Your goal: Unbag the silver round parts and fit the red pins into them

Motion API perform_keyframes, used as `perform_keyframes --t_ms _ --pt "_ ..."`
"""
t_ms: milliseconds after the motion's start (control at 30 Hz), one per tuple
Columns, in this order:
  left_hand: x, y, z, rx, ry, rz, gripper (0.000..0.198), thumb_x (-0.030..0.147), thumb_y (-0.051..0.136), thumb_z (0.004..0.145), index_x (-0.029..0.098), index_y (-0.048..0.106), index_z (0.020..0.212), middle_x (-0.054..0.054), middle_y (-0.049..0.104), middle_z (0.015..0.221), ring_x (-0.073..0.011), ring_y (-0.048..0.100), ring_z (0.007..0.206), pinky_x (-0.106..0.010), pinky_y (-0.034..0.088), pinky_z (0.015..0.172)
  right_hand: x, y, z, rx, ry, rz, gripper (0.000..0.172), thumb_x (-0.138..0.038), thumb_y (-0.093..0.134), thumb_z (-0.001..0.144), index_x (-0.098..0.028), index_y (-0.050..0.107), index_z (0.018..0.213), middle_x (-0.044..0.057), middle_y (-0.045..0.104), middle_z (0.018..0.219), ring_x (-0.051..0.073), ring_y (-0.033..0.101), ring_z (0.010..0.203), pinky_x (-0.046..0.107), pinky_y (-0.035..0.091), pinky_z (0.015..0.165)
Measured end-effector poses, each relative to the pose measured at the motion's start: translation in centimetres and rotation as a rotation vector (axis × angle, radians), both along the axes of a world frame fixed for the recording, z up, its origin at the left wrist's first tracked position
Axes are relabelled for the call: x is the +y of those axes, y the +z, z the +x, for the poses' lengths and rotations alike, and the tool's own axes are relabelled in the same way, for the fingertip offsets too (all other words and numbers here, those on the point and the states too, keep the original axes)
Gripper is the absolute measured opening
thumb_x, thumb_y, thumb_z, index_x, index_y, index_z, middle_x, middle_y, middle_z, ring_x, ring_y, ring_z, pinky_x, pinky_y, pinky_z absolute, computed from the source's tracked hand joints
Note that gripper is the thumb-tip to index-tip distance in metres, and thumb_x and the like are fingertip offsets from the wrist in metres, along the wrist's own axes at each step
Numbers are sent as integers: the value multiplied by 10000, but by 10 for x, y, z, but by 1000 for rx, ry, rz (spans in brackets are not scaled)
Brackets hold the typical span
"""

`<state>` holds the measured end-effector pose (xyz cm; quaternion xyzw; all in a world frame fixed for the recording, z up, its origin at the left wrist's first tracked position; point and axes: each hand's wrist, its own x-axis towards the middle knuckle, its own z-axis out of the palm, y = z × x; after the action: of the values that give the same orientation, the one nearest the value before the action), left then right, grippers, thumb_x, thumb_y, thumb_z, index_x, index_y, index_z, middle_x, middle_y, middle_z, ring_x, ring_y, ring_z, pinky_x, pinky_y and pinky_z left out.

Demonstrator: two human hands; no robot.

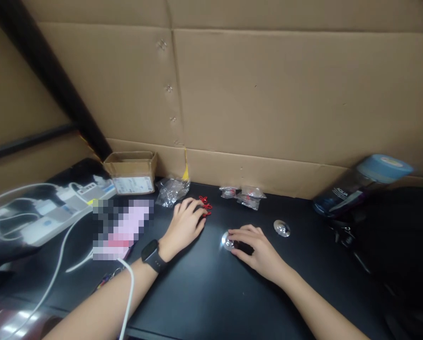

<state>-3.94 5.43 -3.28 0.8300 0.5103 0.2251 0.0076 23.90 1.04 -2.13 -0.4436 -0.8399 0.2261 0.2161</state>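
Note:
My left hand [187, 222], with a dark watch on its wrist, rests palm down on the black desktop. Its fingers are a little apart, their tips at several small red clip-like pieces [207, 206]. My right hand [255, 248] has thumb and fingers around the edge of a shiny round metal dome [227, 241] at the desktop's middle. A second shiny metal dome [281, 228] lies apart, to the right of that hand. Behind the hands are small clear packets [251, 193] with bits of red inside, and a crumpled clear plastic bag [172, 191].
An open cardboard box [133, 172] stands at the back left. Nearer are a white power strip [51, 222] with cables and a blurred-out pink object [131, 226]. A blue-lidded bottle [360, 184] leans at the right by a black bag [399, 241]. Cardboard [268, 94] walls the back.

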Motion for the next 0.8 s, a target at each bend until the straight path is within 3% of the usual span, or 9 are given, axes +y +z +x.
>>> perform_keyframes --t_ms 233,467,567,667,733,800 --pt "-2 0 0 -44 57 -28 120 307 611 988 257 712 1032 -80 664 1273 -329 464 1287 -489 379 991 -2 3 -1 18 21 46 292 -358 711 954 -318 708 1243 63 770 1207 270 652 1089 440 433 945" --pt "-10 11 7 -241 -42 -178 123 335 607 983 254 699 985 -17 754 1064 -242 616 1107 -416 368 961 -4 11 -2 5 29 38 277 -347 687 964 -294 709 1236 63 783 1107 248 671 1034 417 406 938" --pt "-14 16 9 -285 -98 -207 126 334 625 968 260 726 980 -9 770 1054 -231 641 1079 -403 369 950 -4 11 -1 1 33 43 303 -334 722 934 -299 710 1235 64 768 1189 250 671 1073 418 403 958" --pt "-16 18 10 -284 -127 -196 186 347 598 989 296 765 1056 -18 775 1082 -235 635 1100 -409 376 960 -2 8 0 -19 36 34 491 -354 797 871 -310 658 1339 86 703 1356 289 630 1215 453 392 1016" --pt "-16 17 9 -283 -132 -188 208 365 593 994 312 781 1066 -20 776 1072 -236 631 1101 -413 383 971 -2 6 0 -40 33 14 544 -354 813 860 -316 638 1373 96 705 1355 303 618 1247 472 388 1024" --pt "-15 16 8 -284 -133 -185 210 376 598 991 314 790 1051 -22 777 1056 -237 629 1094 -418 388 976 -1 5 -1 -52 17 11 481 -334 791 887 -307 657 1348 102 741 1281 299 641 1214 471 397 1001"
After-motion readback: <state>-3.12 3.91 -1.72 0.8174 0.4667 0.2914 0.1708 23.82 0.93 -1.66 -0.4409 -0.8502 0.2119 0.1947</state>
